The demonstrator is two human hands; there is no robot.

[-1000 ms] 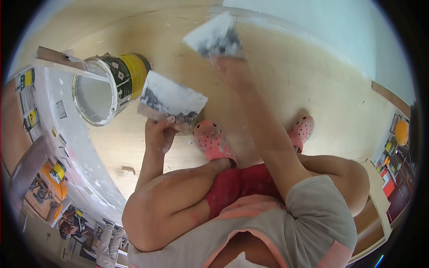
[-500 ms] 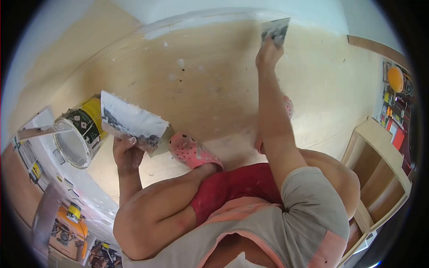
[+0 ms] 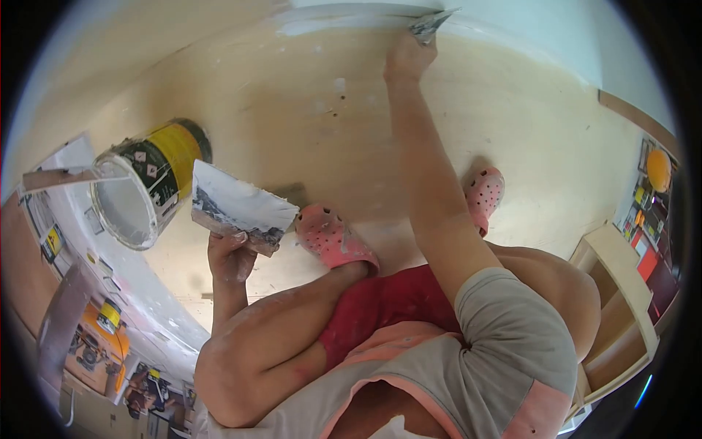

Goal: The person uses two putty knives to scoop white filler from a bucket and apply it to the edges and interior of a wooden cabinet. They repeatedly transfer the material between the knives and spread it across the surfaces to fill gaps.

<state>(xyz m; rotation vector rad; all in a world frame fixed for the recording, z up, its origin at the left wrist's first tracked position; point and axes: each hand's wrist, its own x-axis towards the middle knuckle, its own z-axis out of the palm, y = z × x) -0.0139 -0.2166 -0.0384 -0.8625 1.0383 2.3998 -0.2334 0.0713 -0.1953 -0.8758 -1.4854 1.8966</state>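
Observation:
My right hand [image 3: 409, 57] is stretched far forward, closed around a putty knife [image 3: 431, 25] whose blade lies at the edge between the wooden panel [image 3: 380, 154] and the white surface beyond. White filler [image 3: 322, 23] runs in a band along that edge. At the left, my left hand [image 3: 232, 256] grips a wide filling knife [image 3: 245, 207] from below, its blade loaded with white filler. Beside that blade stands a green and yellow bucket [image 3: 164, 157] with whitish residue around its rim and a flat stick or blade across its mouth.
Pink clogs [image 3: 333, 238] are on my feet on the panel. A wooden frame with compartments [image 3: 614, 314] stands at the right. Tools and an orange rounded object [image 3: 659, 170] lie at the far right; more gear is at the lower left.
My right hand has moved left and farther forward, and the putty knife has turned more edge-on. The view has shifted; my left hand still holds the loaded filling knife near the bucket.

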